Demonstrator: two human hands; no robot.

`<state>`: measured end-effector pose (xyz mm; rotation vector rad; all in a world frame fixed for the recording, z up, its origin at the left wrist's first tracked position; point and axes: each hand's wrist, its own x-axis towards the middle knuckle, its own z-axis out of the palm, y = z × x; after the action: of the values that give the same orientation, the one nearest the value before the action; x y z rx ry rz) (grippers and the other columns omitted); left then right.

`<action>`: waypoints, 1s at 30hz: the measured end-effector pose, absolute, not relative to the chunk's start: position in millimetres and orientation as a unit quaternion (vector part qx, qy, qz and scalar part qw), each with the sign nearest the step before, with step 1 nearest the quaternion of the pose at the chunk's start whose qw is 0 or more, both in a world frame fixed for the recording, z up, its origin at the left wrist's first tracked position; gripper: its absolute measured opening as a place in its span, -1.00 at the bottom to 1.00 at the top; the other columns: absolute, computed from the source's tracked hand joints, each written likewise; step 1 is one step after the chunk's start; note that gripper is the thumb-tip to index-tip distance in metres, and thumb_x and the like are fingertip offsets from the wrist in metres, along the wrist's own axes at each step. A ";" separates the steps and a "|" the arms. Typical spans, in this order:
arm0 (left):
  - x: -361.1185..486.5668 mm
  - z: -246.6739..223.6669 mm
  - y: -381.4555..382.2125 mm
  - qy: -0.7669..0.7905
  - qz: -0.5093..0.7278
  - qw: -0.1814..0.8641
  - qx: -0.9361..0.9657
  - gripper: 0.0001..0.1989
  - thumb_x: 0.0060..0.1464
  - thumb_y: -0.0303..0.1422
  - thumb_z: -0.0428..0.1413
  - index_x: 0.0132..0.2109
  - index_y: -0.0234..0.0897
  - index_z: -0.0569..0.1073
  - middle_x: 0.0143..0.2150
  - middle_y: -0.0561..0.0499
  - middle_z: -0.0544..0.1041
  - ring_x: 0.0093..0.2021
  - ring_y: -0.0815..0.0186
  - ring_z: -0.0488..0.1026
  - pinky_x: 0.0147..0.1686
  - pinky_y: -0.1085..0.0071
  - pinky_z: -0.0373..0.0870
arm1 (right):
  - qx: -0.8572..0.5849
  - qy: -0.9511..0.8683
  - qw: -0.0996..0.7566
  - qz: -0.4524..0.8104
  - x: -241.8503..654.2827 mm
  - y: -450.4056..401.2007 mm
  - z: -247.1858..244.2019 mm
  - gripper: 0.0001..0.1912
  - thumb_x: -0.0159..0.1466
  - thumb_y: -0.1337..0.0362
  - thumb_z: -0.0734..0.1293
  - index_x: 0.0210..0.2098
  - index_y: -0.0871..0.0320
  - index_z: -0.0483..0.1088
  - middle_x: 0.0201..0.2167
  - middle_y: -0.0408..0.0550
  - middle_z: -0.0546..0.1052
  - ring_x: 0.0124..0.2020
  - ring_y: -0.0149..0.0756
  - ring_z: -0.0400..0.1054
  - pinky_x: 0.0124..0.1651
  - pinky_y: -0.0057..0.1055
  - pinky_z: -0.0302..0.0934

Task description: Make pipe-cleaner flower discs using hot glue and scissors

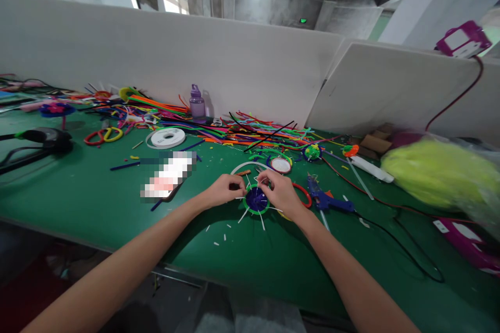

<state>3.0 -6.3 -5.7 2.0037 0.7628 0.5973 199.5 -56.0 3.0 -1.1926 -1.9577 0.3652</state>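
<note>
Blue round piece [255, 201] w/ green rim is being flanked by both hands, approx. mid-table, nr the front edge of the green table [97, 187]. White strips [261, 221] are being splayed out round its rim. By the R hand [278, 191], a strip is apparently being pinched betw. thumb & fingertips at the far side of the rim. The L hand [226, 190] is being held w/ fingers curled at the rim's L side; whether anything is being gripped there can't be told.

White offcuts [216, 243] are being seen just in front. A red handle [303, 195] is being partly hidden by the R hand; next to it, a blue glue gun [330, 202] is being seen on its side. Beyond the piece, a white disc [281, 165] & a green ball [312, 152] are being backed by a multicol. pile of stems [253, 138]. To the L, a phone [170, 177] is being blurred by pixelation; farther off, a white spool [167, 138], scissors [113, 135] & a purple bottle [197, 106] are being seen.
</note>
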 end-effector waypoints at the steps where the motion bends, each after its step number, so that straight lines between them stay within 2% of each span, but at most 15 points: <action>1: 3.0 -5.6 -6.3 0.307 0.241 0.441 0.808 -0.84 -0.06 -0.35 0.08 -0.48 -0.38 0.40 -0.49 0.06 0.37 -0.44 0.42 0.26 -0.41 0.52 0.19 | -0.472 -0.773 0.399 0.144 199.4 -55.9 2.9 -0.87 0.15 0.43 0.23 -0.31 0.13 0.34 -0.38 -0.10 0.47 -0.36 -0.32 0.35 -0.32 -0.42 0.18; 14: 3.3 -4.3 -7.1 0.317 0.240 0.441 0.804 -0.83 -0.06 -0.33 0.08 -0.49 -0.38 0.40 -0.49 0.06 0.38 -0.44 0.41 0.29 -0.38 0.50 0.22 | -0.471 -0.783 0.386 0.129 201.4 -57.6 5.7 -0.72 0.17 0.42 0.20 -0.12 0.10 0.34 -0.34 -0.08 0.45 -0.31 -0.28 0.33 -0.25 -0.37 0.19; 30: 2.8 -5.7 -6.8 0.316 0.241 0.435 0.808 -0.83 -0.05 -0.34 0.07 -0.49 -0.37 0.39 -0.50 0.07 0.36 -0.45 0.42 0.26 -0.41 0.52 0.20 | -0.464 -0.784 0.392 0.128 201.2 -56.2 2.6 -0.68 0.16 0.44 0.22 -0.10 0.09 0.35 -0.33 -0.07 0.47 -0.26 -0.25 0.35 -0.21 -0.33 0.22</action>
<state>2.8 -6.8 -5.7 2.0111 0.7856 0.5990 201.2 -56.2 2.6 -1.1787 -1.9915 0.3240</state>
